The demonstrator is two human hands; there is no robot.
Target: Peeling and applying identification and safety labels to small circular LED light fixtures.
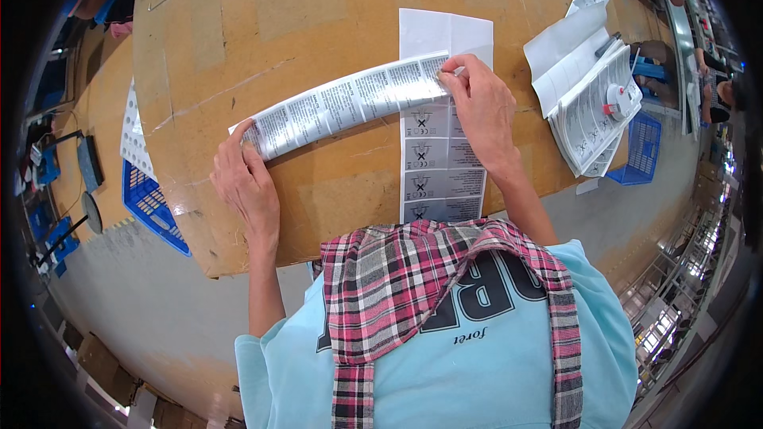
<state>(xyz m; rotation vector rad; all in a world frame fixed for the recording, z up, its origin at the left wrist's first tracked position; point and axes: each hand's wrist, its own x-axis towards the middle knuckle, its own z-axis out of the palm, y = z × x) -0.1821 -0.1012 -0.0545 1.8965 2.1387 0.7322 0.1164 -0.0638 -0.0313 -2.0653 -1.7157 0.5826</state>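
Observation:
A long strip of silver printed labels (350,100) stretches between my two hands, slightly bowed and running up to the right. My left hand (245,184) pinches its left end, thumb below and fingers at the edge. At the other end my right hand (482,107) grips the strip between thumb and fingertips. Beneath that right end lies a label sheet (442,179) on the table, with a column of silver labels on its lower part and a plain white upper part (425,32).
The brown taped table (262,40) spans the middle. A stack of label sheets (584,115), some curled, lies at its right edge with a white and red round object (620,102) on top. Blue baskets stand at the right (642,149) and left (155,202). Another person (719,91) is far right.

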